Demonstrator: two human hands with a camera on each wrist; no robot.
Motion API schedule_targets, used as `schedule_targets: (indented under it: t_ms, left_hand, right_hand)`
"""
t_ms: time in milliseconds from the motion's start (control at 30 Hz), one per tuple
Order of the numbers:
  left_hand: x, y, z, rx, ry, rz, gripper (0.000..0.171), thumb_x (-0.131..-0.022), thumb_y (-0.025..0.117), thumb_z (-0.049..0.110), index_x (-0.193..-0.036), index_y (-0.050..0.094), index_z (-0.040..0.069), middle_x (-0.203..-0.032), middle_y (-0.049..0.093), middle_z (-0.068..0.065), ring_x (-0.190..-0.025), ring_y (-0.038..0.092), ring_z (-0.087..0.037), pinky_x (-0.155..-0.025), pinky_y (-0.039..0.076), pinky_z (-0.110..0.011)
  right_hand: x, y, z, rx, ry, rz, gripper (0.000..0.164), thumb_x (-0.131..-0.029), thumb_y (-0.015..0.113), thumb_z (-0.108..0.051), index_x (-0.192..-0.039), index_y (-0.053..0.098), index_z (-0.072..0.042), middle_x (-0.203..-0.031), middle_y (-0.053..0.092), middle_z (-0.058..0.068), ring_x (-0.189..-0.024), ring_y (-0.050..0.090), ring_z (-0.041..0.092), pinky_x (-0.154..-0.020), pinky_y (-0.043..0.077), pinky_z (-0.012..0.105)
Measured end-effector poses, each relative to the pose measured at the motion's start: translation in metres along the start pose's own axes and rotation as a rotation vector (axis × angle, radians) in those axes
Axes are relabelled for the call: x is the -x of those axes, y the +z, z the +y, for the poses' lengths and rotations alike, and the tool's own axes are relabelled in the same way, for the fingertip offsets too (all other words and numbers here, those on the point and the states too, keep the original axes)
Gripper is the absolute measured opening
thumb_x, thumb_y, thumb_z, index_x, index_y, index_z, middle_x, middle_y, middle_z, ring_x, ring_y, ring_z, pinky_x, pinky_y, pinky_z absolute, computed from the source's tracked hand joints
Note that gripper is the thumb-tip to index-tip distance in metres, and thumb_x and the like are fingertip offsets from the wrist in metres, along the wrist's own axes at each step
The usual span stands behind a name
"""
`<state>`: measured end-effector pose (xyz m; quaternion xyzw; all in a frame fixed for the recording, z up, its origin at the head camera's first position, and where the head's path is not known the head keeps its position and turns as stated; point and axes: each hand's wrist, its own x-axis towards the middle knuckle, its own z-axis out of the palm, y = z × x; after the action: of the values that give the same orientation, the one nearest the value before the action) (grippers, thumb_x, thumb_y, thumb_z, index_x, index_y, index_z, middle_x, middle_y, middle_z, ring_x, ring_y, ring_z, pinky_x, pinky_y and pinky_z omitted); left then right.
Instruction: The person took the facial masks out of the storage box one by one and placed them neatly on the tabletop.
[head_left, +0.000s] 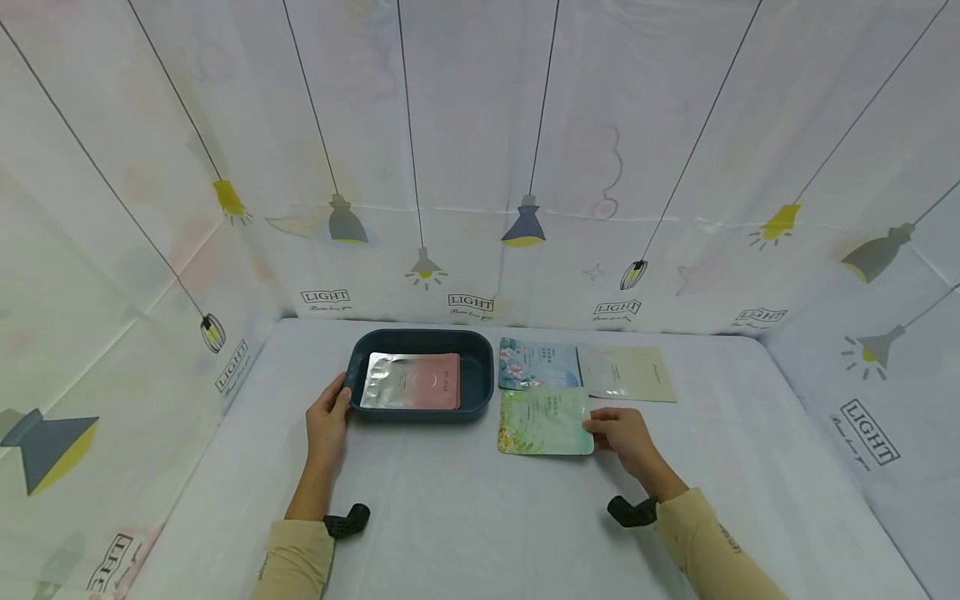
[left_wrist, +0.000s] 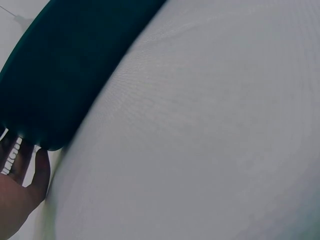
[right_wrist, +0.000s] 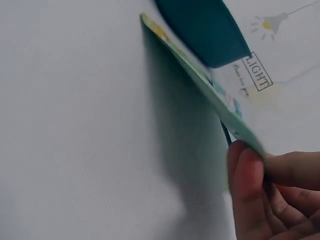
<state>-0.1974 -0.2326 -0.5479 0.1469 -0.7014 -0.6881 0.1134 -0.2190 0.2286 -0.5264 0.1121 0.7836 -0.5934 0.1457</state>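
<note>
In the head view my left hand [head_left: 327,425] is at the left end of a dark teal tray [head_left: 420,416]. Its extended fingers and thumb touch the outer wall, as the left wrist view also shows on the tray [left_wrist: 65,75]. Inside the tray lies a silver-and-pink sachet [head_left: 412,381]. My right hand [head_left: 626,437] pinches the right edge of a green sachet [head_left: 543,422] between thumb and fingers. From the right wrist, this green sachet [right_wrist: 200,82] slants above the white cloth and casts a shadow.
Behind the green sachet lie a blue floral sachet [head_left: 538,364] and a pale yellow sachet [head_left: 630,372], side by side to the right of the tray. White cloth [head_left: 480,533] covers the table. A printed curtain [head_left: 465,125] hangs behind and along the sides.
</note>
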Motion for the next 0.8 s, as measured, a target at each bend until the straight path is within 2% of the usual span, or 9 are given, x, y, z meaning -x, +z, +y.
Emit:
schedule_targets:
  t_ms: [133, 300, 567, 800]
  left_hand:
    - [0.0002, 0.0007, 0.0002, 0.014, 0.006, -0.002, 0.045, -0.103, 0.048, 0.021, -0.146, 0.044, 0.009, -0.152, 0.043, -0.01, -0.14, 0.042, -0.02, -0.096, 0.045, -0.008]
    - [0.0009, 0.0008, 0.0004, 0.02, 0.001, 0.001, 0.045, -0.103, 0.048, 0.022, -0.146, 0.045, 0.009, -0.152, 0.044, -0.009, -0.139, 0.042, -0.019, -0.096, 0.045, -0.008]
    - [0.0029, 0.0014, 0.0031, 0.02, 0.007, 0.0, 0.045, -0.104, 0.047, 0.021, -0.147, 0.044, 0.01, -0.152, 0.043, -0.008, -0.14, 0.042, -0.019, -0.097, 0.044, -0.008]
    - [0.0032, 0.0013, 0.003, 0.023, 0.02, -0.002, 0.044, -0.104, 0.047, 0.019, -0.146, 0.044, 0.009, -0.152, 0.043, -0.009, -0.14, 0.041, -0.021, -0.094, 0.044, -0.005]
  right_hand:
    - [0.0007, 0.0011, 0.0036, 0.121, -0.027, 0.037, 0.031, -0.087, 0.067, -0.005, -0.112, 0.062, 0.013, -0.085, 0.069, 0.007, -0.065, 0.062, 0.011, -0.059, 0.056, 0.026]
    - [0.0021, 0.0005, 0.0046, 0.209, -0.034, 0.062, 0.03, -0.087, 0.068, -0.008, -0.109, 0.064, 0.012, -0.088, 0.071, 0.014, -0.062, 0.064, 0.012, -0.058, 0.057, 0.028]
    - [0.0035, -0.0022, 0.0016, 0.297, -0.042, 0.082, 0.025, -0.088, 0.067, -0.009, -0.105, 0.067, 0.01, -0.087, 0.072, 0.015, -0.061, 0.065, 0.014, -0.059, 0.058, 0.03]
    - [0.0046, -0.005, 0.0016, 0.309, -0.026, 0.085, 0.023, -0.088, 0.065, -0.008, -0.103, 0.068, 0.009, -0.087, 0.072, 0.015, -0.064, 0.065, 0.015, -0.061, 0.058, 0.03]
